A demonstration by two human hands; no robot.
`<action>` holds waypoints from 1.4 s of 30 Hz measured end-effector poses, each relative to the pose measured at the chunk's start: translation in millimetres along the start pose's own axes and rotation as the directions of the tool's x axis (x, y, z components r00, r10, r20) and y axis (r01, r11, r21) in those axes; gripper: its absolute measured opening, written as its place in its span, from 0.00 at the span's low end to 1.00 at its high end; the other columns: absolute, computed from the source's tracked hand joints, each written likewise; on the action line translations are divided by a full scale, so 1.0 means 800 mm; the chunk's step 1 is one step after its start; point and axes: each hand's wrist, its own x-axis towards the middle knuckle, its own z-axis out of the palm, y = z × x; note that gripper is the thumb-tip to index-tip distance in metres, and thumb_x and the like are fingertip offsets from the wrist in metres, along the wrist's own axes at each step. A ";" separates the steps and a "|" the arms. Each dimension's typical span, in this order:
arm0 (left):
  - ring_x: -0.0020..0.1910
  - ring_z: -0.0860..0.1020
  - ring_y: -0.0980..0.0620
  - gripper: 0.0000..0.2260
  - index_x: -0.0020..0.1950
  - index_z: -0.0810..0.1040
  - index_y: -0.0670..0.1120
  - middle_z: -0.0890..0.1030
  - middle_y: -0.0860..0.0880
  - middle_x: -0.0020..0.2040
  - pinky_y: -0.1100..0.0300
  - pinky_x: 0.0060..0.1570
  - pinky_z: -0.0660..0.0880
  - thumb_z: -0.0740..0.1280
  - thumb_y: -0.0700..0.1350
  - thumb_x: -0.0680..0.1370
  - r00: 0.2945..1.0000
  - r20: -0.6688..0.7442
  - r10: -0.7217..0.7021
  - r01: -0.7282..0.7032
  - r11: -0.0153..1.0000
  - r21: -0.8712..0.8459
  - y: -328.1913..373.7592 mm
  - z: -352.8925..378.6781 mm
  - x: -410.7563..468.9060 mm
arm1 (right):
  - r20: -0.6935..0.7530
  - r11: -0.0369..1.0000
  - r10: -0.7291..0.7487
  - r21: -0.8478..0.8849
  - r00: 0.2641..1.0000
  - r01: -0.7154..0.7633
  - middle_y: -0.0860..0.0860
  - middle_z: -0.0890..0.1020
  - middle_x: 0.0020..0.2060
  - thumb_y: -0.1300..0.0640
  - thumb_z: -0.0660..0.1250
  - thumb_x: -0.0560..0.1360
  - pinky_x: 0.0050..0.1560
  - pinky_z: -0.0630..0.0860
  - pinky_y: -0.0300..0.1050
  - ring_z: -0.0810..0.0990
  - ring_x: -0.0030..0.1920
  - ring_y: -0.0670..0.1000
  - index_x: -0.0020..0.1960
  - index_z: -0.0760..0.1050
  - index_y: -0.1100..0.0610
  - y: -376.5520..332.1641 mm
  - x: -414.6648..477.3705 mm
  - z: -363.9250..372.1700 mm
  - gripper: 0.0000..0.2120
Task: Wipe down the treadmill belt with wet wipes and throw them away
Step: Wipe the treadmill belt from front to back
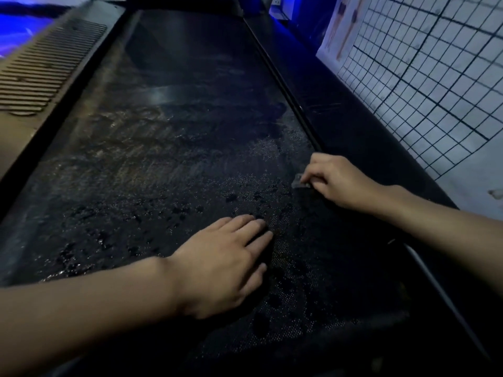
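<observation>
Head view, only view available. Dim light, blue glow at the far end.

- Treadmill belt (177, 159): runs from the near edge away up the frame. Mid section shows smeary streaks and a wet sheen, with dark damp blotches closer in. Judgement: wiping is partly done; the far stretch looks dry and dull.
- Right hand (340, 180): at the belt's right edge, just beside the right side rail (348, 123). Its fingers (315, 178) are curled narrow, pinching a small grey wad, taken to be the wet wipe (298, 182). The wipe is bunched and mostly hidden under the hand, touching the belt. Probable reason for the bunched hold: pressure lands on a small patch, and the wad can be worked into the seam along the rail.
- Left hand (226, 265): flat on the belt, palm down, fingers straight and close together, holding nothing. Likely a brace for the leaning body, and it may also keep the belt from sliding under the wiping strokes.
- Left side rail (40, 77): ribbed tread, well apart from both hands.
- Wire grid panel (435, 77) with a poster (343, 25) stands along the right side.
- No bin in sight; disposal not yet done.
</observation>
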 end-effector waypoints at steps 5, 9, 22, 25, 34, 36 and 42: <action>0.70 0.70 0.41 0.27 0.73 0.70 0.49 0.72 0.43 0.71 0.48 0.66 0.71 0.48 0.59 0.80 0.999 -0.008 -0.033 0.034 0.998 0.061 -0.004 -0.003 -0.024 | 0.143 0.993 -0.117 0.047 0.983 0.112 0.46 0.75 0.41 0.67 0.70 0.73 0.42 0.73 0.36 0.76 0.41 0.43 0.44 0.83 0.57 -0.030 -0.016 0.005 0.07; 0.65 0.75 0.43 0.25 0.70 0.73 0.49 0.76 0.43 0.68 0.50 0.63 0.74 0.51 0.59 0.79 0.999 -0.028 -0.034 0.036 0.996 0.082 -0.015 0.008 -0.036 | 0.004 0.999 -0.049 0.018 0.999 0.049 0.48 0.77 0.43 0.68 0.69 0.74 0.45 0.74 0.37 0.78 0.43 0.48 0.47 0.83 0.59 -0.016 0.001 0.007 0.07; 0.61 0.76 0.40 0.19 0.65 0.73 0.60 0.78 0.43 0.62 0.42 0.53 0.77 0.51 0.60 0.79 0.992 -0.013 -0.122 0.122 0.986 0.110 -0.029 0.004 -0.032 | -0.025 0.984 -0.160 0.079 0.987 0.162 0.49 0.77 0.43 0.67 0.70 0.73 0.46 0.76 0.41 0.78 0.42 0.47 0.49 0.84 0.59 -0.075 0.014 0.038 0.08; 0.66 0.74 0.41 0.23 0.65 0.74 0.55 0.75 0.43 0.67 0.42 0.59 0.74 0.48 0.61 0.79 0.992 -0.009 -0.124 0.125 0.988 0.094 -0.032 0.004 -0.033 | 0.097 0.955 -0.286 0.111 0.953 0.275 0.48 0.77 0.43 0.66 0.69 0.74 0.44 0.77 0.42 0.78 0.41 0.48 0.50 0.83 0.58 -0.098 0.010 0.044 0.08; 0.54 0.76 0.46 0.22 0.66 0.76 0.52 0.77 0.48 0.57 0.51 0.51 0.77 0.53 0.59 0.79 0.991 -0.075 -0.110 0.117 0.989 0.094 -0.041 0.004 -0.057 | 0.060 0.940 -0.325 0.125 0.944 0.316 0.49 0.76 0.43 0.65 0.68 0.75 0.42 0.76 0.42 0.77 0.40 0.48 0.50 0.83 0.59 -0.126 0.019 0.056 0.07; 0.59 0.76 0.45 0.22 0.66 0.76 0.50 0.77 0.47 0.61 0.52 0.56 0.77 0.53 0.58 0.79 0.991 -0.081 -0.104 0.112 0.989 0.099 -0.045 0.006 -0.065 | -0.026 0.964 -0.239 0.113 0.971 0.241 0.48 0.76 0.42 0.66 0.68 0.75 0.44 0.76 0.43 0.76 0.39 0.43 0.51 0.83 0.59 -0.116 0.041 0.055 0.08; 0.61 0.73 0.47 0.24 0.66 0.73 0.51 0.74 0.49 0.63 0.50 0.59 0.74 0.47 0.60 0.80 0.979 -0.034 -0.201 0.202 0.979 0.024 -0.055 0.001 -0.082 | 0.037 0.938 -0.325 0.142 0.945 0.317 0.49 0.76 0.42 0.64 0.68 0.76 0.42 0.75 0.40 0.77 0.40 0.46 0.51 0.84 0.59 -0.148 0.039 0.064 0.07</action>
